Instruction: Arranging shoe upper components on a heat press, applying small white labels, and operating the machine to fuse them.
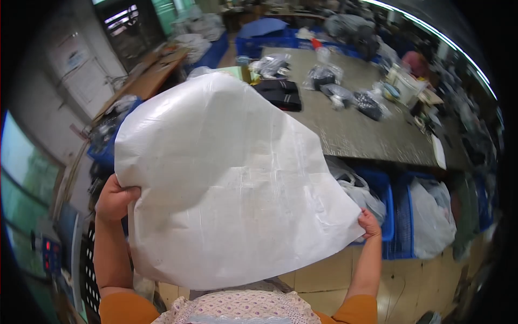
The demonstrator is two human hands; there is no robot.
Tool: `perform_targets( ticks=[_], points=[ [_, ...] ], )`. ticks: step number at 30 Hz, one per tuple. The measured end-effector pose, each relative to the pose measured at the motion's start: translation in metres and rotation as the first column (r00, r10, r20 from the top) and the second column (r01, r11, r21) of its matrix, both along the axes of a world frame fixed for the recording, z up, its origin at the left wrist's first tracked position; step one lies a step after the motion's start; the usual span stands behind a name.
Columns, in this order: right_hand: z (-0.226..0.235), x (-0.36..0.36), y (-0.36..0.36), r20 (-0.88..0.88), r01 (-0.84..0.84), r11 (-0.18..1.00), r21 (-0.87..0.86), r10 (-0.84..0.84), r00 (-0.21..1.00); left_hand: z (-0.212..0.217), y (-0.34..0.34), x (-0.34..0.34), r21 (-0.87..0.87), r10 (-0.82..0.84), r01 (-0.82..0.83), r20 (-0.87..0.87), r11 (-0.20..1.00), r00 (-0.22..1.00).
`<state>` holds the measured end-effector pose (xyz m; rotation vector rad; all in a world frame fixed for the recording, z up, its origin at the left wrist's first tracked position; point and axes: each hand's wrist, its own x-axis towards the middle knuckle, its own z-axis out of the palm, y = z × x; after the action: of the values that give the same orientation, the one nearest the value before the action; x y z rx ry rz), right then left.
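A large white plastic sheet or sack (232, 183), glossy and creased, spreads out in front of my body and hides part of the table behind it. My left hand (114, 198) is closed on its left edge, with the thumb lying over the front. At the lower right corner, my right hand (370, 223) pinches the edge between thumb and fingers. The sheet's far edge bulges upward in a rounded hump, and its near edge hangs just above my patterned apron (237, 309). Whether it has one layer or two I cannot tell.
Beyond the sheet stands a wide table (372, 135) with dark folded cloth (277, 95) and several clear bags (372, 103). Under its edge are blue crates (399, 216) and a stuffed white bag (433, 216). A wooden bench (143, 75) runs along the left; a person (415, 63) is at the far right.
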<state>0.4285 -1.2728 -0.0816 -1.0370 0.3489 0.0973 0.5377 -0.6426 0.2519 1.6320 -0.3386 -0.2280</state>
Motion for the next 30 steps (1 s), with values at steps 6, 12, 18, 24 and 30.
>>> perform_targets(
  ticks=[6, 12, 18, 24, 30],
  points=[
    [0.068, 0.093, 0.086, -0.022, -0.533, 0.831, -0.16, 0.537, 0.843, 0.005, 0.13, -0.114, -0.107, 0.387, -0.379, 0.067, 0.919, 0.92],
    [0.106, 0.209, 0.283, -0.042, -0.657, 0.729, -0.192, 0.663, 0.748, -0.035, 0.246, -0.267, -0.317, 0.676, -0.649, -0.031, 0.691, 0.736],
    [0.142, 0.2, 0.545, 0.055, -0.441, 0.731, -0.52, 0.544, 0.837, -0.097, 0.335, -0.455, 0.073, 0.985, -0.984, -0.068, 0.165, 0.16],
    [0.146, 0.143, 0.728, 0.138, -0.194, 0.347, -0.918, 0.736, 0.663, -0.153, 0.362, -0.594, 0.358, 0.941, -0.872, 0.179, -0.335, -0.289],
    [0.132, 0.138, 0.82, 0.165, -0.167, 0.31, -0.936, 0.803, 0.572, -0.204, 0.382, -0.629, 0.322, 0.904, -0.848, 0.235, -0.42, -0.358]
  ],
)
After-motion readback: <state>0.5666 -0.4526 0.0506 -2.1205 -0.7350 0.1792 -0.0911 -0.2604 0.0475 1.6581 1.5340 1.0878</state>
